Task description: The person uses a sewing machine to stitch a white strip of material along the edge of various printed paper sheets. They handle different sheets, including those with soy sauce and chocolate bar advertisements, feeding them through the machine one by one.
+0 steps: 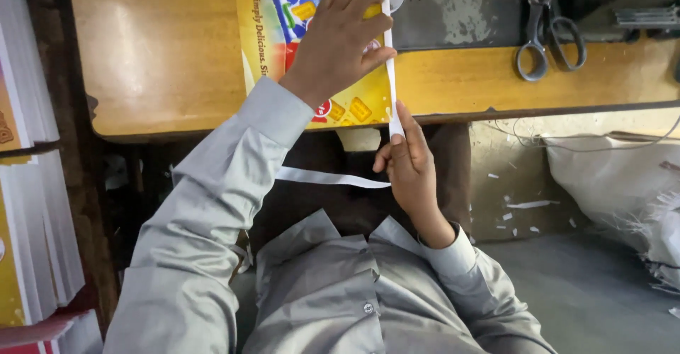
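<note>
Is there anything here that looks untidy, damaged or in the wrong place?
Yes, a little. Small white paper scraps lie scattered on the floor right of the person. The scissors lie at the table's far edge. The left hand presses a yellow sheet, and the right hand holds a white strip; neither looks damaged.

yellow printed sheet (354,110) flat on table — white strip (390,78) along its edge.

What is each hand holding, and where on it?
The right hand pinches a white paper strip near its lower end. The left hand presses flat on the yellow printed sheet.
</note>
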